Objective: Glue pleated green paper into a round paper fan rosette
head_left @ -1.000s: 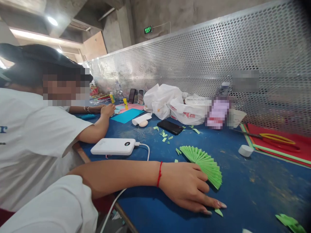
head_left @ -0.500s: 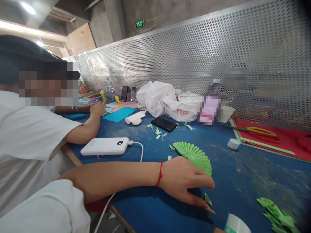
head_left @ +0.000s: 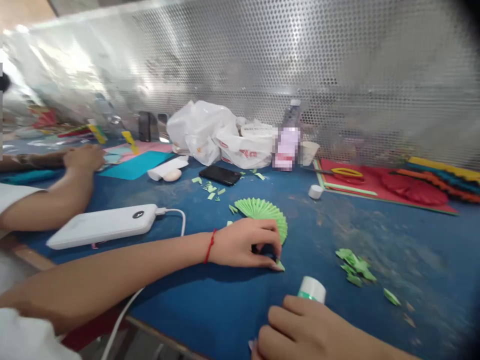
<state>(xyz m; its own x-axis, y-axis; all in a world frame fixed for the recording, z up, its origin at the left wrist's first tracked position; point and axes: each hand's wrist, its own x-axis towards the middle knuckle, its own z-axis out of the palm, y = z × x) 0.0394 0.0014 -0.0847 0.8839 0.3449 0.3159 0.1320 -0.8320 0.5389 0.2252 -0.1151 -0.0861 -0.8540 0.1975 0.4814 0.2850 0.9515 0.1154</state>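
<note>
My left hand, with a red string round its wrist, reaches across the table. Its thumb and fingertips are closed on a small green paper scrap at the tabletop. Just behind those fingers lies a pleated green paper fan, partly covered by the hand. At the bottom, my right hand is wrapped round a white and green glue stick, whose top end shows above the fist. A white cap stands further back. To the right lies a small pile of green paper scraps.
A white power bank with a cable lies left, near a co-worker's arm. Behind are a black phone, white plastic bags, a bottle and a paper cup. Scissors rest on red paper.
My left fingers, spread apart before, have closed on the green scrap. The view has swung right and down, bringing my right hand with the glue stick fully into sight.
</note>
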